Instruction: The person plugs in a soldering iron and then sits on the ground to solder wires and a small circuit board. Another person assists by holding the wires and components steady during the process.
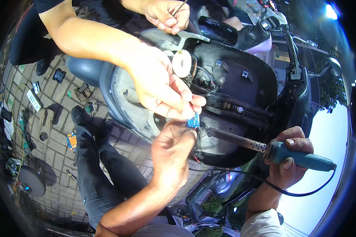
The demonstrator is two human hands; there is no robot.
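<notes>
My right hand [288, 158] is wrapped round the teal handle of a soldering iron [304, 159]. The iron's metal shaft points left, its tip close to a small blue circuit board [193, 120]. My left hand [172, 148] pinches at the board's lower edge, where a thin red wire [195, 158] trails below the fingers. Whether these fingers also grip the board is hard to tell. From above, a co-worker's hand [162, 87] holds the board's upper end. A whitish roll [182, 63] sits beside that hand. The co-worker's other hand [166, 15] holds a thin rod.
Beneath the hands lies an opened scooter body [241, 83] with exposed cables. The iron's black cord [261, 181] loops below it. A power strip [34, 99], an orange box [71, 142], pliers [71, 175] and other parts lie on the paving at left.
</notes>
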